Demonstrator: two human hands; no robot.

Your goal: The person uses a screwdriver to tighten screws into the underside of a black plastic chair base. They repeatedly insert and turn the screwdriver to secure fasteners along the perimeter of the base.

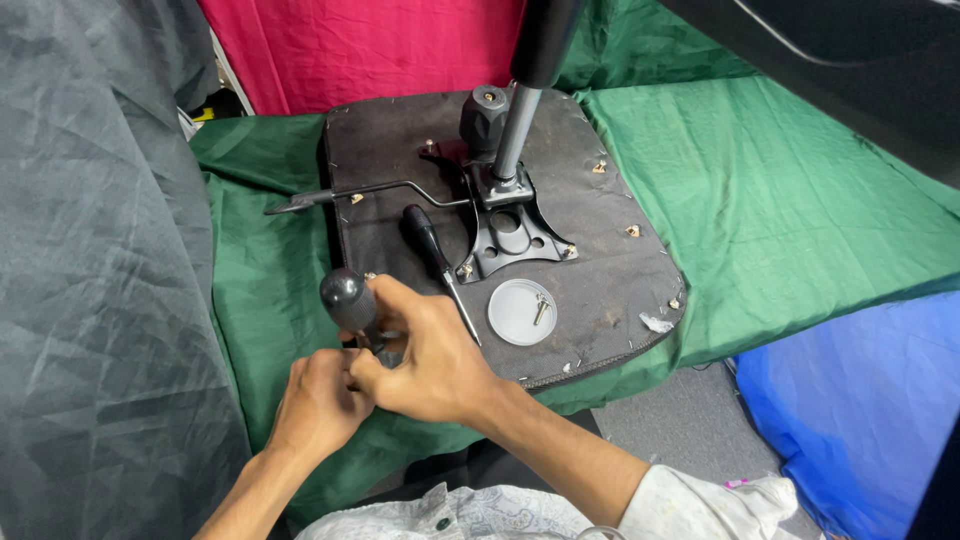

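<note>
An upturned chair seat [600, 270] with a dark underside lies on green cloth. A black metal mechanism plate [512, 232] with a gas-lift cylinder [518, 130] is bolted at its middle. My right hand [425, 350] grips a black-handled screwdriver [350, 300] held upright at the seat's near left edge. My left hand [318, 400] pinches at the base of that tool, fingers closed around its shaft. A second screwdriver [432, 255] lies loose on the seat beside the plate.
A small round white lid [512, 318] holding a screw [541, 310] rests on the seat near my right hand. A bent lever [350, 195] sticks out to the left. Grey cloth [90, 250] hangs at left, blue cloth [850, 400] at lower right, red cloth [370, 45] behind.
</note>
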